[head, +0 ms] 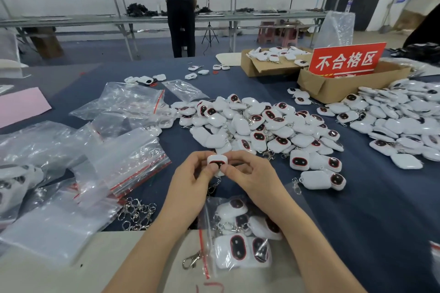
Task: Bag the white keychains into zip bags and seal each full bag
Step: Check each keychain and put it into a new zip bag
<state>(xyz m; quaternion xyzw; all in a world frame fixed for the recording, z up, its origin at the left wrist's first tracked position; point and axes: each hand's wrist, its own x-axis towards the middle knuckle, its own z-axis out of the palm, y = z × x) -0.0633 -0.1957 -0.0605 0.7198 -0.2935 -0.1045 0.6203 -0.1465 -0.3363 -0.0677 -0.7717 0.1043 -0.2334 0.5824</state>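
One white keychain [216, 163] is pinched between both hands at the centre of the frame. The left hand [188, 183] and the right hand [250, 178] each have thumb and fingertips curled on its edges, so both grips are closed on it. Its dark face is turned up and its clasp dangles below.

Just beneath the wrists, in the lower centre, a part-filled zip bag [238, 242] lies on the worktop [369, 209] with several keychains inside. Its red zip strip runs down its left edge, and one clasp pokes out there, so the bag looks unsealed.

The step in hand looks like the hold or check of a single piece before it is bagged. The next move would need one hand to let go and hold the bag's mouth open while the other slides the keychain in, clasp tucked clear of the strip.

Whether the bag is then full cannot be told. The loose keychain pile [262, 126] in mid-frame and the stack of empty zip bags [123, 157] on the left suggest much remains.
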